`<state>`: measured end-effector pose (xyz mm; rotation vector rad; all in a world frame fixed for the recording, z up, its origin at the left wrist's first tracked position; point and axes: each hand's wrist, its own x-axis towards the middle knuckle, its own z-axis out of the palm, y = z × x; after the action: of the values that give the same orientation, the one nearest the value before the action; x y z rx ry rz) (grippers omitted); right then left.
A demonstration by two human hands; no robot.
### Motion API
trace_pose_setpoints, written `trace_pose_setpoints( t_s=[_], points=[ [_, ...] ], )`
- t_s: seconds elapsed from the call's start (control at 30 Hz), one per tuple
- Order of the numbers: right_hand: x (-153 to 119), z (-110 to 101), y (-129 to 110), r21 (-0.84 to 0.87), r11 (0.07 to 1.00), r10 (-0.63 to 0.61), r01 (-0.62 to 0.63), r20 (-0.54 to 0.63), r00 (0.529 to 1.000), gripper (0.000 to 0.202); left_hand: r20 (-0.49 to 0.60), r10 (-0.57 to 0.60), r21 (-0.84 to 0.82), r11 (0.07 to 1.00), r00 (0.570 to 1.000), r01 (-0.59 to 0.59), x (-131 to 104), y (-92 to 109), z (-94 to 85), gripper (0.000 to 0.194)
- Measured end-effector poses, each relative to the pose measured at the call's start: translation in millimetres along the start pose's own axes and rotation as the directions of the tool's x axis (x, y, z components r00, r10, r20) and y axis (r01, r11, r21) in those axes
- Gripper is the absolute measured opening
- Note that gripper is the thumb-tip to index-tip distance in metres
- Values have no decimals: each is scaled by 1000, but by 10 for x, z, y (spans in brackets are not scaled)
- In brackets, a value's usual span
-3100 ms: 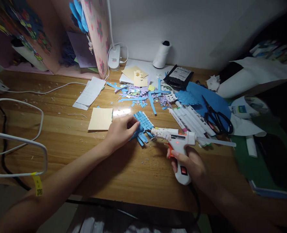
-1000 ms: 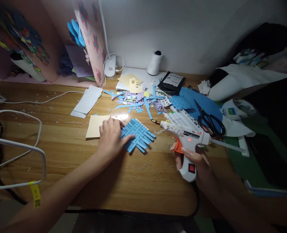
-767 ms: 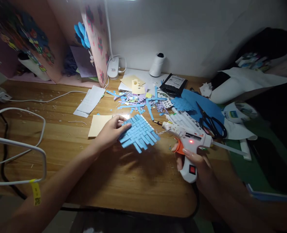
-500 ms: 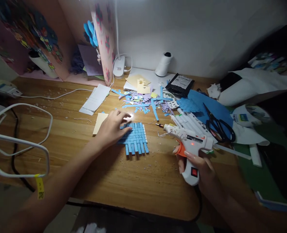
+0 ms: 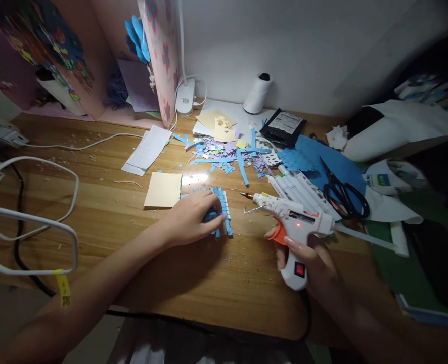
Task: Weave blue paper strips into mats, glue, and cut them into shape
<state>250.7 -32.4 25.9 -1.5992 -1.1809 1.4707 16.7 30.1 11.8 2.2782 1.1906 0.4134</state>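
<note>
A woven mat of blue paper strips [image 5: 224, 198] lies on the wooden desk, partly covered by my left hand [image 5: 193, 216]. The fingers of that hand curl down onto its lower strips, with thumb and forefinger near each other; what the fingertips grip is hidden. My right hand [image 5: 307, 255] is wrapped round the handle of a white glue gun [image 5: 300, 222] with an orange trigger and a small lit red light. Its metal tip points left, to the right of the mat. Beside the mat on the left is a cream paper square [image 5: 163, 190].
Paper scraps [image 5: 224, 151] lie behind the mat. White markers [image 5: 300, 187], black scissors [image 5: 343, 194] and blue paper [image 5: 322, 156] are at the right. A thread spool [image 5: 257, 95] stands near the wall. A white wire frame [image 5: 74, 242] is at the left, a power strip [image 5: 186, 98] behind.
My left hand has moved right and down over the mat, uncovering the cream square and covering the lower strips. The glue gun stays in my right hand, nearly unmoved.
</note>
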Motion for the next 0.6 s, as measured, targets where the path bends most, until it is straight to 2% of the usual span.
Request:
trace_pose_setpoints(
  t_s=[0.2, 0.37, 0.47, 0.6],
  points=[
    [-37, 24, 68, -134, 990, 61, -50, 80, 995, 27, -96, -123, -204, 974, 988, 102, 73, -90, 45, 8],
    [-11, 51, 162, -278, 958, 105, -71, 109, 988, 28, -149, -124, -209, 974, 981, 91, 92, -134, 92, 6],
    [33, 72, 193, -307, 951, 87, -35, 155, 984, 32, -154, -107, -212, 975, 982, 73, 91, -136, 95, 6],
    [50, 78, 223, -318, 946, 108, -54, 157, 982, 30, -159, -100, -204, 977, 982, 66, 89, -141, 97, 7]
  ],
)
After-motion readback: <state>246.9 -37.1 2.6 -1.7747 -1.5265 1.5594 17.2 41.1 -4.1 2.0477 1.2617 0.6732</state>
